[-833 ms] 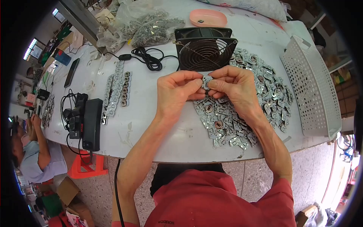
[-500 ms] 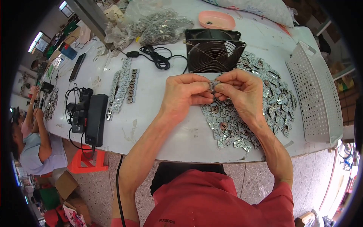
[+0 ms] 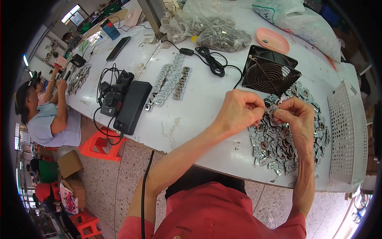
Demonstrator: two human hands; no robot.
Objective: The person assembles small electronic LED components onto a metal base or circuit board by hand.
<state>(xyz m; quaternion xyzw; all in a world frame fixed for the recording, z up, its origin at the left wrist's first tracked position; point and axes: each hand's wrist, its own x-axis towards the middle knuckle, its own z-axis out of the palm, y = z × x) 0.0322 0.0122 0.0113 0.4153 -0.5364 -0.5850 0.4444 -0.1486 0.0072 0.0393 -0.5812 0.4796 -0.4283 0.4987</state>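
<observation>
Head view: right fingers point(image 3: 283, 116) pinch a plate point(image 3: 271, 108), grip of left fingers point(image 3: 258, 114) unclear; bag point(image 3: 242, 33) holds parts point(image 3: 218, 38).

A square black fan point(image 3: 271, 75) stands on the white table point(image 3: 199, 99), its black cord point(image 3: 215, 65) loosely coiled to the left. Beyond lies a pink dish point(image 3: 279, 44); a white perforated basket point(image 3: 348, 139) stands at the right. Below the table's left edge, a red-orange plastic stool point(image 3: 104, 150) stands near a cardboard box point(image 3: 70, 163).
</observation>
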